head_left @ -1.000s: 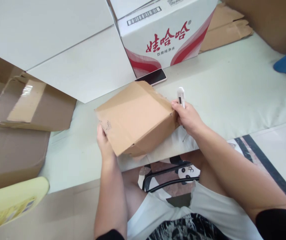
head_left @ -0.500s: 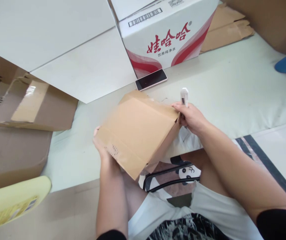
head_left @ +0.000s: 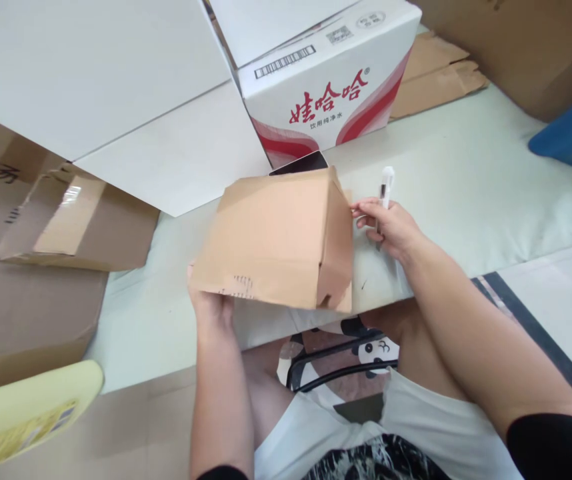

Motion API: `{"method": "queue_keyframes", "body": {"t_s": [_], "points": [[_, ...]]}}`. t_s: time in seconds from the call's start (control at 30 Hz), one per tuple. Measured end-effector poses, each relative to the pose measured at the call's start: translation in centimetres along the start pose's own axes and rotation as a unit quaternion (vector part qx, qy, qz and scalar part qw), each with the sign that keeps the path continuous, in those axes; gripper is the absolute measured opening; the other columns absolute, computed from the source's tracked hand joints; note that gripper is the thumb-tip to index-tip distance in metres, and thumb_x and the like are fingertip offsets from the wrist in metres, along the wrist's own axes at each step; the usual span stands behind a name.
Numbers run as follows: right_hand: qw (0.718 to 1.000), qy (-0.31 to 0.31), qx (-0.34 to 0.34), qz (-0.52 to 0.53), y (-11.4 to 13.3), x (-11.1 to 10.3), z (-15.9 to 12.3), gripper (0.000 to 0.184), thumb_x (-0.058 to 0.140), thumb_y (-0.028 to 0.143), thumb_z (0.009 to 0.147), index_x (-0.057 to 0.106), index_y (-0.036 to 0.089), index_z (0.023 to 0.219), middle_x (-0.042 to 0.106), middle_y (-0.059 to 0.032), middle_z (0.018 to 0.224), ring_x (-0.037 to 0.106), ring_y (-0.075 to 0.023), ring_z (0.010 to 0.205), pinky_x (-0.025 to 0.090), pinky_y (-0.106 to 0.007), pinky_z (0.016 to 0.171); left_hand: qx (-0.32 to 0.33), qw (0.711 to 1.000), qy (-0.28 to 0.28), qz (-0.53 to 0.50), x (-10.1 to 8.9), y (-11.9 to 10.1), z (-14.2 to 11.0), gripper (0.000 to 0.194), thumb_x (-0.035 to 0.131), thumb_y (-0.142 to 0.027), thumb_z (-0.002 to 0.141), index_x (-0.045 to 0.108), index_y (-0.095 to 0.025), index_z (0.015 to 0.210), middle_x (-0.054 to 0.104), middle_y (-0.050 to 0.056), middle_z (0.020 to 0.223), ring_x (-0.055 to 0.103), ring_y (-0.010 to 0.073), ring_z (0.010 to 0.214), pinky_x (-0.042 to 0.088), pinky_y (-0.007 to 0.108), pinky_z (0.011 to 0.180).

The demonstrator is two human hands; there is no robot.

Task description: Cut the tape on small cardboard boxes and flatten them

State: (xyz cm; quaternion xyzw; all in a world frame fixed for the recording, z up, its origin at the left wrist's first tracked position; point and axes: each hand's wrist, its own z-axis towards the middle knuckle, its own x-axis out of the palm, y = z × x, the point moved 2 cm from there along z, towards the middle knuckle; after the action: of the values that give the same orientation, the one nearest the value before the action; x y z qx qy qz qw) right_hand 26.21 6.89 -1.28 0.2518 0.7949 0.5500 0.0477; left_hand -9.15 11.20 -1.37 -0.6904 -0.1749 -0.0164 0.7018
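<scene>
A brown cardboard box (head_left: 271,233) is tilted above the pale green surface, with small dark print near its lower edge. My left hand (head_left: 209,308) grips its left end from below; the fingers are partly hidden behind the cardboard. Beside the box's right end is my right hand (head_left: 389,227), closed around a slim white utility knife (head_left: 385,187) that points upward. The fingertips of this hand are at the box's right edge, and I cannot tell whether they touch it. Behind the box, a phone (head_left: 303,163) is partly covered.
A white and red water carton (head_left: 326,107) stands at the back, beside large white panels (head_left: 166,147). Brown cartons (head_left: 81,220) are on the left, flattened cardboard (head_left: 436,80) at the back right. A blue object (head_left: 571,137) sits far right, a yellow one (head_left: 31,413) lower left.
The box has turned so its right end now faces my right hand. My right hand has come away from the box's corner, still holding the knife. My left hand keeps its grip.
</scene>
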Motion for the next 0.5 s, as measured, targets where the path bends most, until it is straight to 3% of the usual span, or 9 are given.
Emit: {"method": "queue_keyframes", "body": {"t_s": [0.1, 0.23, 0.3, 0.4, 0.5], "points": [[0.999, -0.010, -0.009, -0.040, 0.0, 0.6, -0.2, 0.031, 0.080, 0.040, 0.060, 0.060, 0.021, 0.072, 0.073, -0.0091, 0.115, 0.065, -0.0188, 0.093, 0.020, -0.020, 0.044, 0.049, 0.999, 0.006, -0.014, 0.6, -0.6, -0.5, 0.052, 0.097, -0.053, 0.057, 0.068, -0.022, 0.086, 0.076, 0.003, 0.103, 0.070, 0.0225, 0.112, 0.056, 0.029, 0.093], [0.998, 0.030, 0.014, -0.056, -0.1, 1.0, -0.6, 0.033, 0.079, 0.042, 0.063, 0.059, 0.022, 0.079, 0.070, -0.0074, 0.136, 0.066, -0.0240, 0.114, 0.020, -0.021, 0.047, 0.096, 0.995, -0.030, -0.024, 0.4, -0.5, -0.6, 0.060, 0.100, -0.053, 0.053, 0.060, -0.025, 0.086, 0.069, -0.003, 0.093, 0.068, 0.0171, 0.095, 0.056, 0.026, 0.079], [0.998, 0.038, 0.021, -0.055, -0.2, 1.1, -0.8, 0.032, 0.079, 0.042, 0.066, 0.060, 0.022, 0.082, 0.070, -0.0076, 0.135, 0.067, -0.0249, 0.117, 0.021, -0.021, 0.048, 0.107, 0.994, -0.033, -0.011, 0.1, -0.2, -0.5, 0.062, 0.101, -0.050, 0.053, 0.054, -0.024, 0.085, 0.066, -0.004, 0.094, 0.065, 0.0154, 0.090, 0.054, 0.025, 0.073], [0.998, 0.033, 0.023, -0.041, -0.2, 1.1, -0.7, 0.031, 0.080, 0.040, 0.067, 0.059, 0.021, 0.080, 0.072, -0.0085, 0.130, 0.070, -0.0241, 0.112, 0.020, -0.020, 0.045, 0.101, 0.994, -0.024, 0.019, -0.1, -0.1, -0.4, 0.061, 0.098, -0.052, 0.059, 0.052, -0.024, 0.088, 0.066, -0.002, 0.112, 0.064, 0.0181, 0.099, 0.054, 0.026, 0.072], [0.999, -0.021, -0.004, 0.028, 0.0, 0.4, 0.0, 0.029, 0.078, 0.037, 0.067, 0.056, 0.021, 0.077, 0.074, -0.0079, 0.111, 0.071, -0.0176, 0.091, 0.019, -0.019, 0.041, 0.077, 0.997, -0.029, 0.015, -0.4, -0.4, -0.3, 0.060, 0.098, -0.051, 0.056, 0.057, -0.027, 0.093, 0.068, -0.002, 0.116, 0.065, 0.0204, 0.106, 0.056, 0.028, 0.076]]}}
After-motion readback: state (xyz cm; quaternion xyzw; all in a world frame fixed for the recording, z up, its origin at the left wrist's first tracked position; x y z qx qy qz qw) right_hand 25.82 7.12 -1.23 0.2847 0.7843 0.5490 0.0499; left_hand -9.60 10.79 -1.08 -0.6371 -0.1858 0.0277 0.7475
